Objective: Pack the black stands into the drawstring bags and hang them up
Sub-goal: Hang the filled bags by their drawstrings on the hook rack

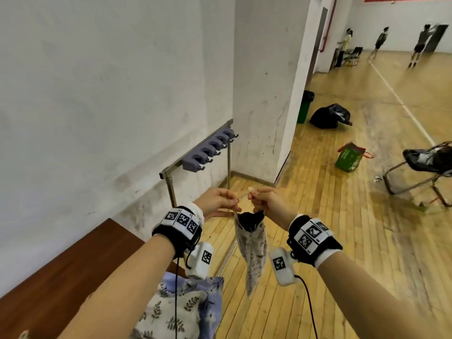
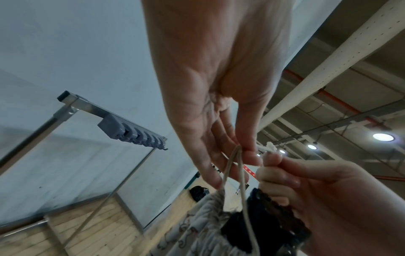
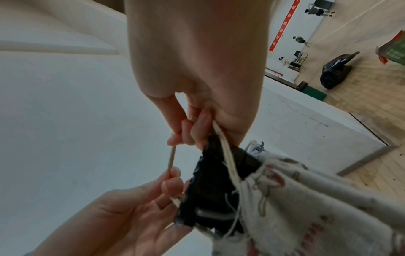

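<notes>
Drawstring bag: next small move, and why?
Probably pull the two cord ends apart to cinch the mouth. The left hand and right hand each pinch the cord, while the black stand still pokes out of the drawstring bag; the rack hooks are bare.

This is a big sports hall. The yellow wooden plank floor [image 1: 367, 241] has long white painted lines [image 1: 401, 104] on it. Far off, small blurry people [image 1: 380, 41] stand by a plain white wall [image 1: 97, 81]. High up run bare pipes and round ceiling lamps [image 2: 383, 137].
</notes>
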Demonstrator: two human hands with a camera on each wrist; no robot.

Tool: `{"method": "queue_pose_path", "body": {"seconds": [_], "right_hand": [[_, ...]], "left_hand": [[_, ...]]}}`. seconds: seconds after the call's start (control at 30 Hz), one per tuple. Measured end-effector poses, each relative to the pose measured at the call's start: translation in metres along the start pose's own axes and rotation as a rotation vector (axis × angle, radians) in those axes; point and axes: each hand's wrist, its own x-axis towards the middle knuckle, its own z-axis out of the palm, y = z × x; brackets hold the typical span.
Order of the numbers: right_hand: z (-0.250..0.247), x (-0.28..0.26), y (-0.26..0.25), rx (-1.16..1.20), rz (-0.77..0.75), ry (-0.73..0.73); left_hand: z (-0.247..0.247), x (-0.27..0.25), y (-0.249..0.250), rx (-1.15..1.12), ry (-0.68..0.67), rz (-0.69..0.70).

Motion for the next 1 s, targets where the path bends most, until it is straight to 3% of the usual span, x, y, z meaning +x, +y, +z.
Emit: {"method": "queue_pose_path", "body": {"seconds": [0.3, 0.43, 1.0], "right_hand": [[-0.028, 0.135, 0.022, -0.031, 0.156, -0.102], [-0.029, 0.195, 0.026, -0.125, 0.206, -0.213], [-0.016, 0.420, 0.043, -0.285, 0.316, -0.506]], "left_hand": [[-0.051, 0.092, -0.008, 0.032, 0.093, -0.043], [-0.087, 0.134, -0.008, 0.081, 0.115, -0.065], [-0.171, 0.266, -0.042, -0.059, 0.585, -0.158]]}}
